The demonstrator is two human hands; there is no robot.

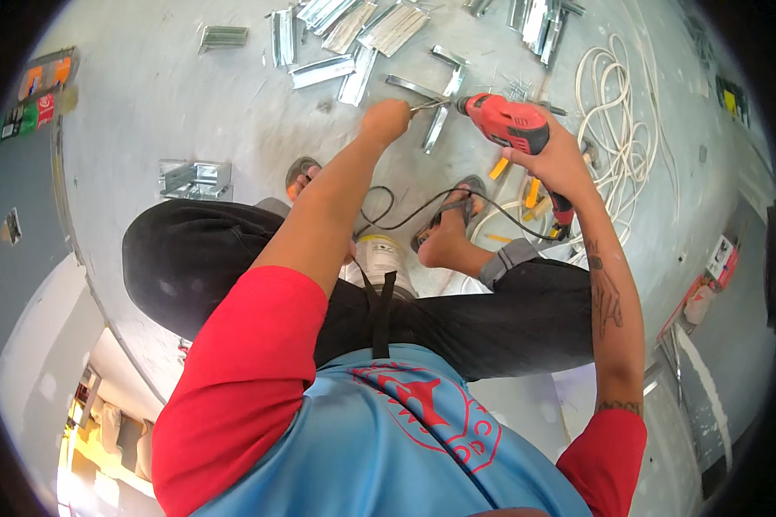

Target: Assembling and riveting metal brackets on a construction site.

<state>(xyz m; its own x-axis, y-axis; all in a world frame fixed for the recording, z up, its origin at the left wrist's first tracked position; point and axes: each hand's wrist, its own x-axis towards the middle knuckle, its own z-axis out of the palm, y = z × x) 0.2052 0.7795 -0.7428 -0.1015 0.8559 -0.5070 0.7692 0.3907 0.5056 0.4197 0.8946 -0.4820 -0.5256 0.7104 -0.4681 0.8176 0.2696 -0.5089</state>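
My right hand [562,157] grips a red and black corded power drill [507,123], its chuck pointing left. My left hand [388,119] is closed on a thin metal tool [426,106], which reaches toward the drill's tip; its exact kind is hard to make out. Just beneath and beyond the drill's tip, short silver metal channel pieces [438,127] lie crossed on the floor. The drill's black cord [457,191] loops across the floor between my sandalled feet.
Cut metal channels [323,72] lie in a pile ahead, with more [536,30] at far right. Coiled white cable [608,121] spreads on the right, near yellow-handled tools [533,191]. A white bucket [379,254] stands between my legs. Another metal bundle [195,179] sits left.
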